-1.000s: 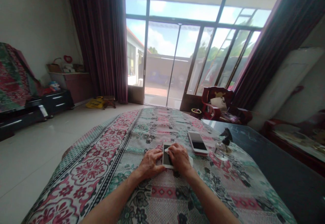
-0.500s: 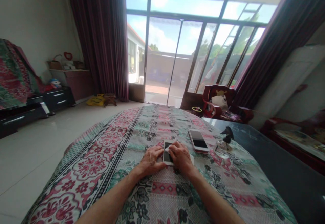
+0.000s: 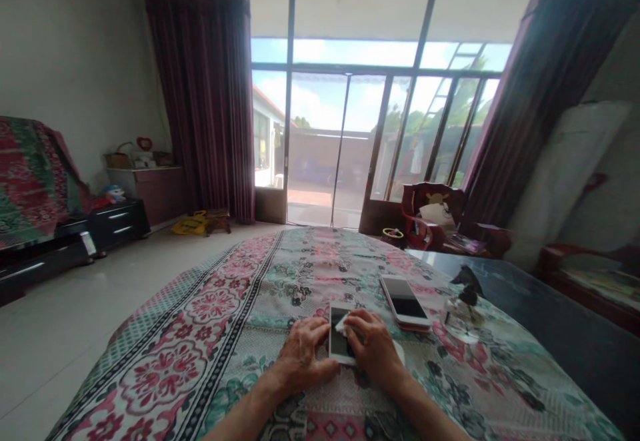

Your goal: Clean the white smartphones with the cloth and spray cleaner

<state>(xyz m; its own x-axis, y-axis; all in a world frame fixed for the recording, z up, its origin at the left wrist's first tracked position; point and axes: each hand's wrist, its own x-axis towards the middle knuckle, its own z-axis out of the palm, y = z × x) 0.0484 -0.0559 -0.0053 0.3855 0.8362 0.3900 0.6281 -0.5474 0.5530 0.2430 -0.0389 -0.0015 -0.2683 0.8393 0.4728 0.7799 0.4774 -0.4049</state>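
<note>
Touching left grip (image 3: pixel 303 354), seemingly: phone (image 3: pixel 339 344)

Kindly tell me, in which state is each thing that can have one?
Near phone, face up, screen dark
Far phone, face up, screen dark
Tissue, crumpled
Left hand, touching the near phone's edge
Right hand, closed on the tissue
Tablecloth, spread
Clear vessel, upright
Curtains, drawn aside

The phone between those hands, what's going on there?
A person is working with both hands. The left hand rests against the left edge of the phone, while the right hand holds something white and soft-looking on its dark screen. A second phone lies farther off to the right, near a clear glass container.
</note>
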